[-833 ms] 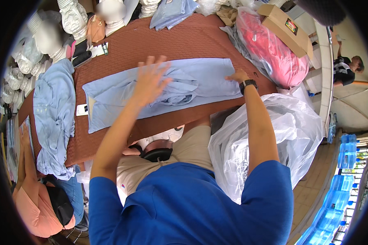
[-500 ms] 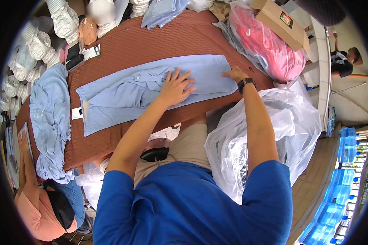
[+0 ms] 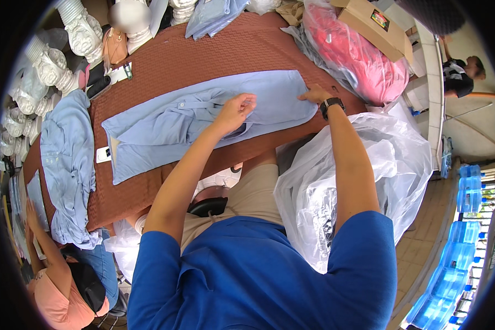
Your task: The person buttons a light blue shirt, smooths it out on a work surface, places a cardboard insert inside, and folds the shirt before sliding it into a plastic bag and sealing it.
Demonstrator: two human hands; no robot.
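Observation:
A light blue shirt (image 3: 280, 91) lies folded into a long strip on the brown-covered table, with a button and rumpled folds in its middle. My left hand (image 3: 237, 111) is over the middle of the shirt, its fingers curled in; whether cloth is between them is hidden. A dark gap in the cloth shows under that wrist. At the shirt's right end my right hand (image 3: 315, 96) grips the edge, thumb to the left. A dark watch (image 3: 331, 106) is on my right wrist. Another light blue shirt (image 3: 66, 159) lies crumpled at the table's left end.
Clear plastic sheeting (image 3: 363, 170) bulges beside my right arm. Pink bagged goods (image 3: 357, 60) and a cardboard box (image 3: 371, 27) sit at the far right. White balusters (image 3: 82, 30) line the far left. Another person's hand (image 3: 33, 217) rests at the table's left edge.
My left hand was spread flat on the shirt; now its fingers are curled and it has turned. My right hand stays at the shirt's right end. The other person has shifted slightly.

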